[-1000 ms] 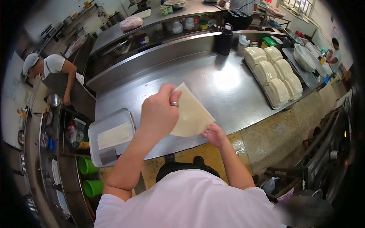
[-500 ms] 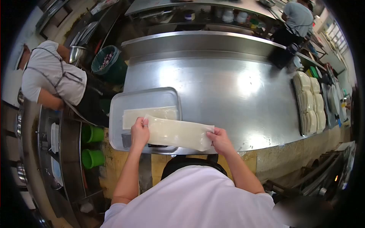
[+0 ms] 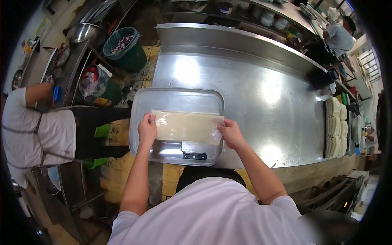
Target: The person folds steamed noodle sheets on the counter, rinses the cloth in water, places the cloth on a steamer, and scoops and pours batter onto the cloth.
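Note:
A pale, glossy rectangular dough sheet [image 3: 185, 127] is stretched flat between my two hands over the metal tray [image 3: 177, 93]. My left hand [image 3: 147, 130] pinches its left end, and my right hand [image 3: 232, 133] pinches the right end. Under its upper edge shows a thin strip of another pale sheet; how far that one extends is hidden. A cleaver with a black handle [image 3: 194, 156] lies in the tray just below the dough, its blade partly covered.
Stacks of folded white dough [image 3: 335, 126] stand at the steel table's [image 3: 253, 98] right end. A black container [image 3: 324, 79] is at the back right. A co-worker [image 3: 45, 126] is at the left, near a green bin [image 3: 126, 49]. Another person [image 3: 339, 40] stands at the far right.
The dough sheet, hanging folded from my hands at first, is now spread level over the tray. The view has swung left, and the co-worker at the left has shifted. More of the cleaver shows.

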